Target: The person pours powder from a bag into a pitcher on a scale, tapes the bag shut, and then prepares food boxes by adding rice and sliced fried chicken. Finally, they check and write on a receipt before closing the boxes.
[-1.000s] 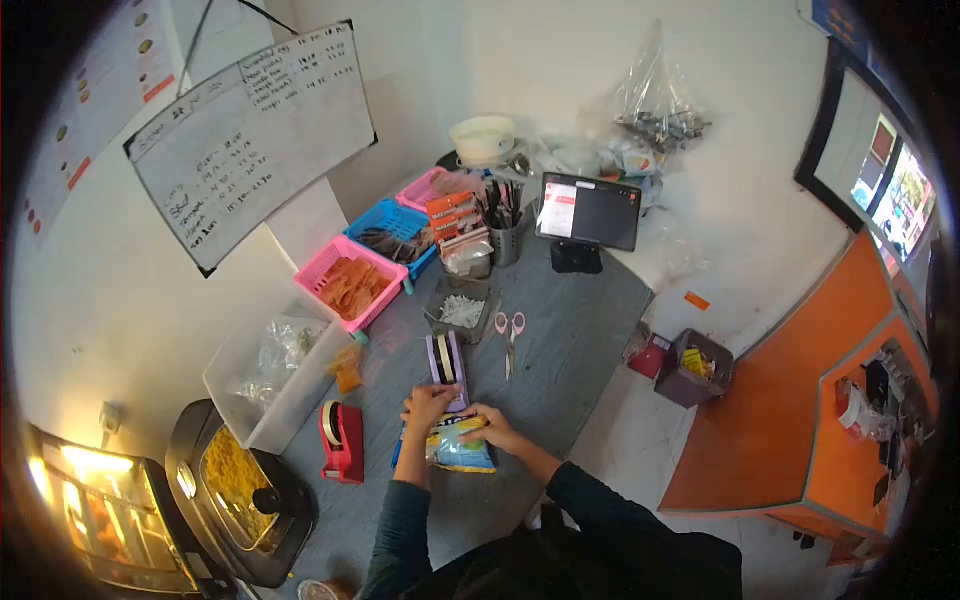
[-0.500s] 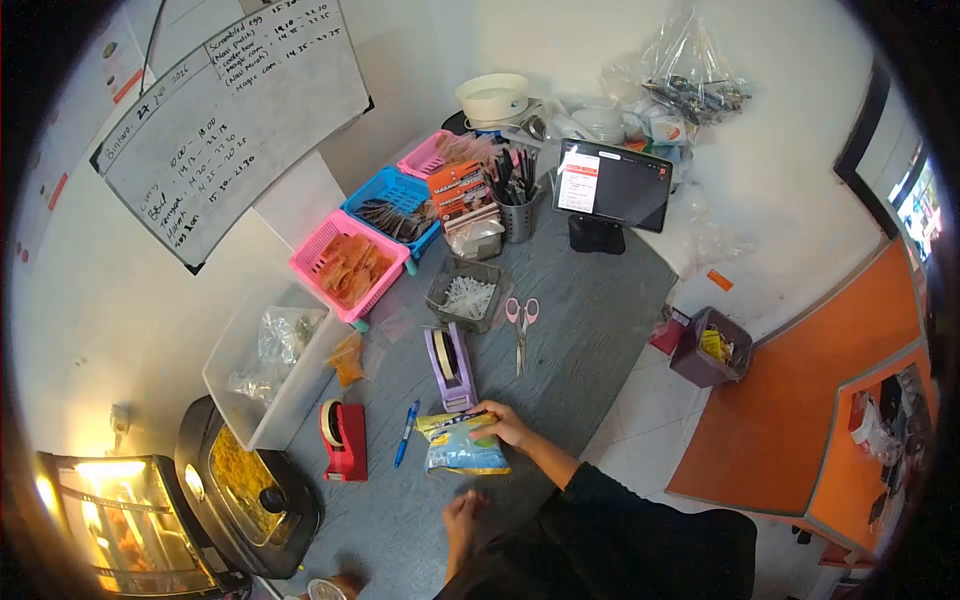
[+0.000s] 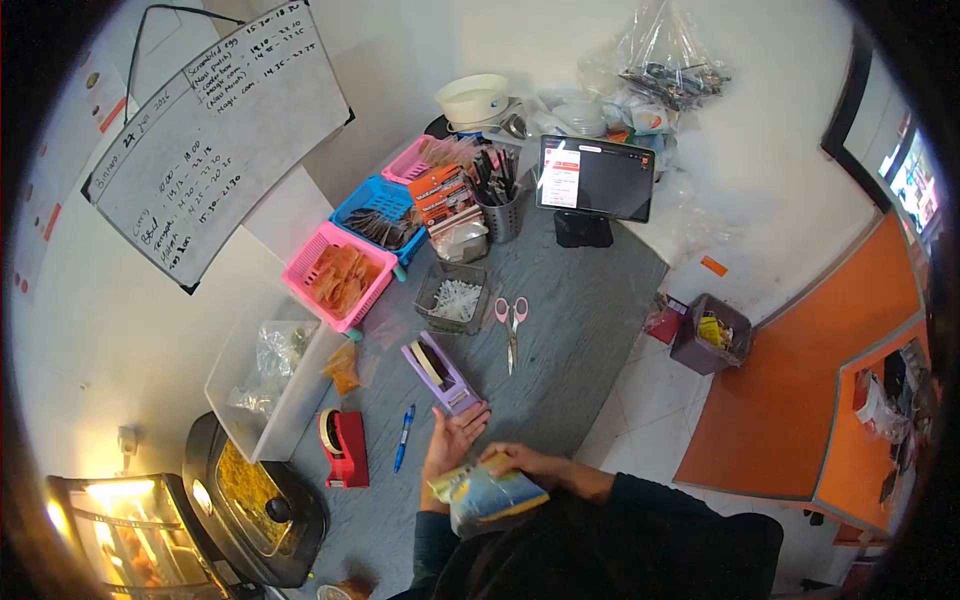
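The yellow and blue packet (image 3: 493, 495) is close to the body at the near edge of the table, with my right hand (image 3: 520, 460) closed on its upper side. My left hand (image 3: 455, 437) lies open, palm up and fingers spread, at the near end of the purple tape dispenser (image 3: 441, 374). Its fingertips reach the dispenser's base; whether they touch it I cannot tell. The packet covers part of my left forearm. Left of that hand lies a blue pen (image 3: 404, 438), and farther left stands a red tape dispenser (image 3: 346, 448).
Pink-handled scissors (image 3: 511, 333) and a box of small white items (image 3: 455, 298) lie beyond. Pink (image 3: 378, 302) and blue baskets, a cutlery holder (image 3: 503, 219) and a tablet (image 3: 595, 180) stand at the back. A clear bin (image 3: 262, 380) and black food warmer (image 3: 300, 530) are left.
The packet has been lifted off the table and drawn toward the body. My left hand has opened and moved forward to the purple dispenser, which is now turned at a different angle.
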`<state>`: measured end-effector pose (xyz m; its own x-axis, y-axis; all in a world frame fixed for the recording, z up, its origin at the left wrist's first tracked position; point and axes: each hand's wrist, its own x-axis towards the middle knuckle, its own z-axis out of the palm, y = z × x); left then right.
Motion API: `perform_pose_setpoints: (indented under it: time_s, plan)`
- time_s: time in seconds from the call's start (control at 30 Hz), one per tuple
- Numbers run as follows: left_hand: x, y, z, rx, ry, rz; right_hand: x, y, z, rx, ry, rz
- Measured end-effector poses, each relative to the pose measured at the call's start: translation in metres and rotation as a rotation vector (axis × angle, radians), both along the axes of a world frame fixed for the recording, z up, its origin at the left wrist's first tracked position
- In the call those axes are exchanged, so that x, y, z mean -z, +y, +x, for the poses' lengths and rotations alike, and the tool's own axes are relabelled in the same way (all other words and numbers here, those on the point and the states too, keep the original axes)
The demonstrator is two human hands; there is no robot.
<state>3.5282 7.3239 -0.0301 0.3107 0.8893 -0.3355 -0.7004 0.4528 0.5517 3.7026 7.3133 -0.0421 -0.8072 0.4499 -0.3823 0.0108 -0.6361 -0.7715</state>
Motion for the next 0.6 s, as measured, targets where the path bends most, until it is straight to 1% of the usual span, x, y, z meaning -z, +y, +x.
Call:
perform_pose_setpoints:
  time_s: [0.07,0.1,0.13,0.17,0.23,0.27,0.3,0.37,0.47,0.57,0.6]
  plan:
    - [0.009,0.0,-0.007,0.044,0.114,0.023,0.008,-0.02,0.014,-0.02,-0.073,-0.135]
    - [0.013,0.001,-0.008,0.062,0.169,0.036,0.013,-0.022,0.02,0.01,-0.09,-0.158]
    - [0.006,-0.001,-0.002,-0.042,0.347,-0.104,0.021,-0.022,0.025,0.038,-0.107,-0.183]
    - [0.0,-0.001,0.004,-0.097,0.492,-0.109,0.03,-0.02,0.028,0.064,-0.124,-0.207]
    - [-0.009,-0.004,0.014,-0.212,0.785,-0.127,0.023,-0.01,0.033,0.018,-0.143,-0.142]
    - [0.0,-0.002,0.013,-0.328,0.863,-0.099,0.019,-0.001,0.038,-0.015,-0.148,-0.124]
    - [0.0,-0.003,0.016,-0.409,1.13,0.019,0.013,0.006,0.042,-0.048,-0.152,-0.101]
    - [-0.001,-0.002,0.023,-0.572,1.668,0.264,0.019,0.014,0.046,-0.083,-0.175,-0.053]
    - [0.014,0.007,0.031,-0.718,1.465,0.229,0.003,0.021,0.052,-0.13,-0.16,-0.012]
    - [0.018,0.009,0.044,-0.775,1.256,0.129,0.002,0.027,0.048,-0.194,-0.143,0.053]
    - [0.016,0.008,0.047,-0.786,1.397,0.165,0.002,0.028,0.046,-0.199,-0.139,0.057]
